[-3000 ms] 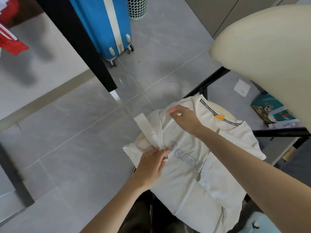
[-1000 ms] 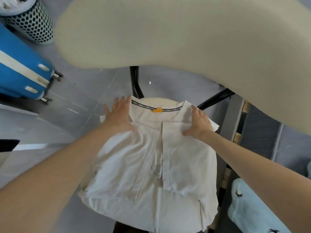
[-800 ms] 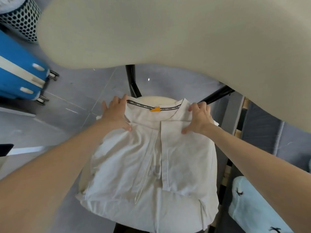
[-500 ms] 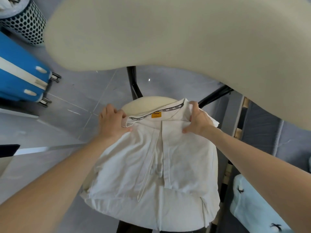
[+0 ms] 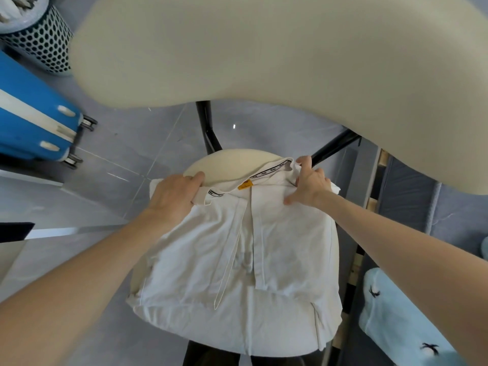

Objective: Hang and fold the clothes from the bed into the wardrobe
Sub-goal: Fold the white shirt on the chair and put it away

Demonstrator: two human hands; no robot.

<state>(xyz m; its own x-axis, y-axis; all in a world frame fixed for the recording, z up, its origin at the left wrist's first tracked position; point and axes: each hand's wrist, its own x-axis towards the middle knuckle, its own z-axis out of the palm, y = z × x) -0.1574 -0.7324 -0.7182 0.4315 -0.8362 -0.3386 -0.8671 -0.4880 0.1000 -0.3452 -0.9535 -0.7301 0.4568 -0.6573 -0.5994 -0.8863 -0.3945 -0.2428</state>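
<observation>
Both hands, flat on the shoulders a second ago, have closed on the far end of the white shirt (image 5: 277, 247) and drawn it back, baring more of the cream chair seat (image 5: 227, 162).

Head view: the left hand (image 5: 174, 196) has its fingers curled round the left end of the collar (image 5: 264, 171). The right hand (image 5: 309, 184) grips the right end, thumb pressed on the cloth. The shirt lies on the seat, sides folded in. Its long axis runs straight away from the person, collar far and hem near. The hands sit level at the far end, one either side of the orange tag (image 5: 245, 185), neither nearer. The next fold probably brings the collar end toward the hem, along that axis.
</observation>
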